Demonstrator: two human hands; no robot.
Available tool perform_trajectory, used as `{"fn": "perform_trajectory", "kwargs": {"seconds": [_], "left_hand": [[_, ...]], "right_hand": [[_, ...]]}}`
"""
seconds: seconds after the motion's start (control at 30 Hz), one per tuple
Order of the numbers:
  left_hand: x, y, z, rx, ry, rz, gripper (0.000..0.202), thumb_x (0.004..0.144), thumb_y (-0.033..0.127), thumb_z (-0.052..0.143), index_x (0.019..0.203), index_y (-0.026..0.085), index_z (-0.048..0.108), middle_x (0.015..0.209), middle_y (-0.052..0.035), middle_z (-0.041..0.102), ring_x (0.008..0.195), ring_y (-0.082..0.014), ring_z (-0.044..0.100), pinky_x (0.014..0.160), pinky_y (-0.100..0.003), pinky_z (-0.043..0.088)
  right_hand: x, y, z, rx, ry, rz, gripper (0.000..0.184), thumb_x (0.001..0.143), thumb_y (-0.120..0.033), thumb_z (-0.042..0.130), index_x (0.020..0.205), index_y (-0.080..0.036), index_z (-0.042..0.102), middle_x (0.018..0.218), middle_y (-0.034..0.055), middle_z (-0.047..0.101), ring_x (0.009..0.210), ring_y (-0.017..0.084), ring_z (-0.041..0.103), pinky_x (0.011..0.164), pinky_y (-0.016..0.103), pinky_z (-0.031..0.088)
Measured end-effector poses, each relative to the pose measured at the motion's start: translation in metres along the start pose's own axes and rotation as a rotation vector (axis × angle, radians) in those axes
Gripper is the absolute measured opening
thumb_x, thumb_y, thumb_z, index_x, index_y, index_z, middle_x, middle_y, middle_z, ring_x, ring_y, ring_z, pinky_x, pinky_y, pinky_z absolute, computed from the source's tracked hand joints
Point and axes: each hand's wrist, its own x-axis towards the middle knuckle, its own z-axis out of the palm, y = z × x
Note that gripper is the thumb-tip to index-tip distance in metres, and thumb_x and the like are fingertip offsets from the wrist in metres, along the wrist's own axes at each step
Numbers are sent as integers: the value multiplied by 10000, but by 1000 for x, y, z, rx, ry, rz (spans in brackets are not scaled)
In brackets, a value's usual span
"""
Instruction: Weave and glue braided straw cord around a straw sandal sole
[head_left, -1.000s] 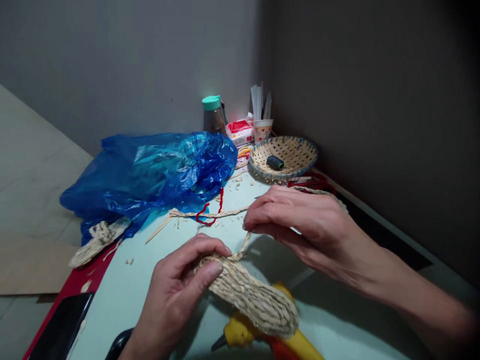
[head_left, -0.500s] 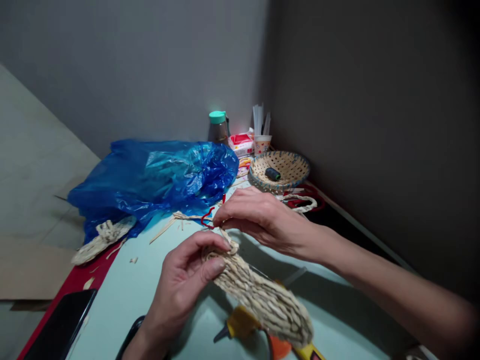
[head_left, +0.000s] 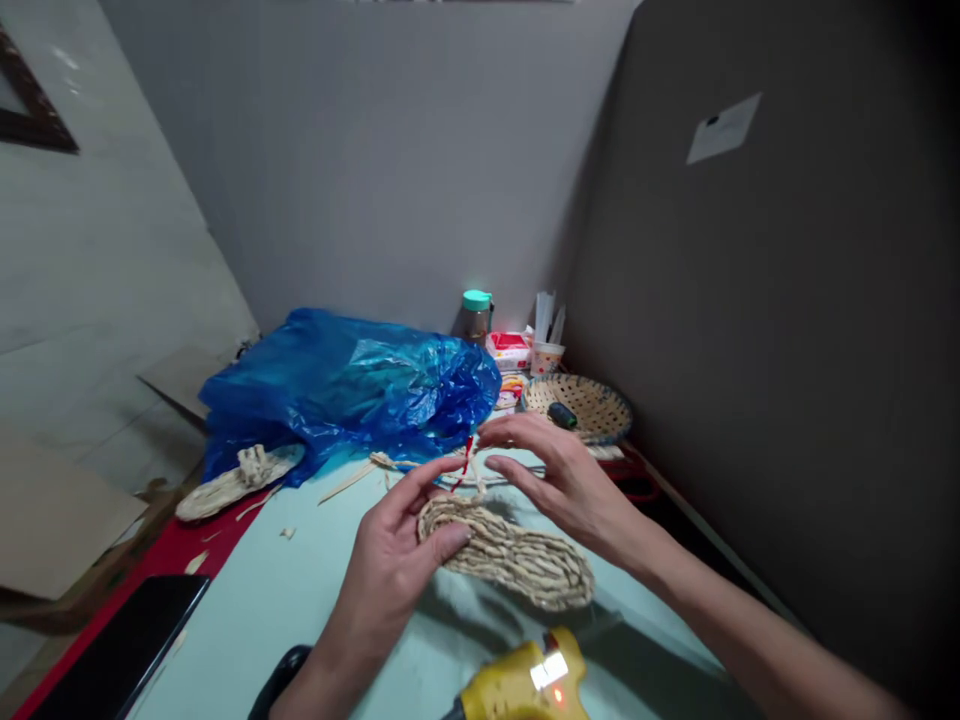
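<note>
My left hand [head_left: 397, 550] grips a woven straw shoe sole [head_left: 525, 570] by its near-left end, thumb on the upper face and fingers behind. The sole is made of coiled, braided strands and hangs above the table, tilted down to the right. A short pale straw strand [head_left: 480, 478] stands up from its far edge, with a thin red cord [head_left: 468, 456] beside it. Just right of these, my right hand [head_left: 555, 475] hovers with thumb and index finger apart. Below the sole lies a yellow glue gun [head_left: 525, 685] with a lit red light, partly cut off by the frame.
A blue plastic bag [head_left: 345, 390] covers the back left. Before it lies another straw sole [head_left: 240, 485]; a black phone [head_left: 120, 645] is nearer. At the back stand a teal-lidded bottle [head_left: 476, 318], a packet [head_left: 510, 350], a paper cup [head_left: 547, 359] and a basket [head_left: 604, 410] holding a dark spool [head_left: 562, 415].
My view has tilted up. The sole has swung flatter, and its far-right end has lifted. My right thumb and index finger, pinched at the strand before, have parted.
</note>
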Motion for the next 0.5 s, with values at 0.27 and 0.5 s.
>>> {"fn": "perform_trajectory", "kwargs": {"seconds": [0.27, 0.5], "left_hand": [[15, -15, -6, 54, 190, 6, 479, 761, 285, 779, 1218, 214, 655, 1023, -57, 754, 924, -241, 692, 846, -339, 515], [13, -11, -3, -8, 85, -70, 466, 819, 397, 735, 1248, 230, 658, 1069, -78, 762, 958, -257, 696, 844, -352, 511]], "right_hand": [[-26, 4, 1, 64, -93, 215, 247, 1014, -383, 514, 1057, -189, 660, 980, 68, 702, 898, 229, 657, 814, 355, 495], [-33, 13, 12, 181, -220, 292, 309, 1014, -421, 486, 974, -185, 681, 887, 46, 716, 790, 208, 656, 698, 294, 502]]}}
